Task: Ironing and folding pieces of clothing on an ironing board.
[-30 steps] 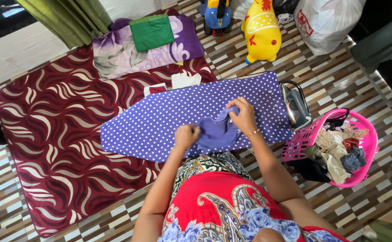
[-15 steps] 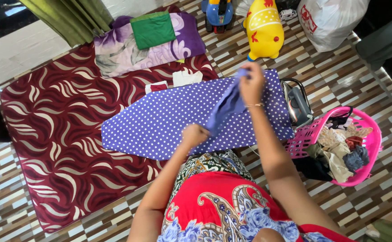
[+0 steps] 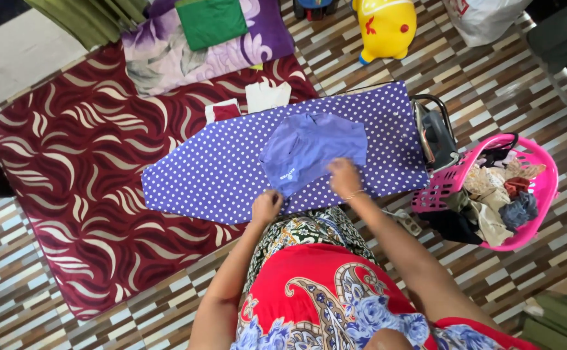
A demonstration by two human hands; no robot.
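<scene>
Down at the near edge of the polka-dot ironing board [image 3: 218, 175], both hands pinch the closest hem of a purple-blue garment [image 3: 312, 149]. The left hand [image 3: 266, 206] is curled shut on the cloth at its near-left corner; the right hand [image 3: 346, 176] grips the near-right edge, fingers folded over the fabric. The garment lies spread on the middle of the board, mostly flat, with a few soft folds near its top. By the look of it, the step in hand is laying the piece out and tugging it smooth; the next move would likely call for an even pull with both hands so the wrinkles near the far edge ease out. Its long axis seems to run roughly along the board, slanting from near-left to far-right, and its hem faces the person. Just past the board's right end an iron [image 3: 437, 139] rests in its holder, with a pink laundry basket [image 3: 536, 162] beside it. Farther off lie a dark red patterned rug [image 3: 69, 168], folded cloths [image 3: 212, 23] and a yellow toy [image 3: 387, 23].
</scene>
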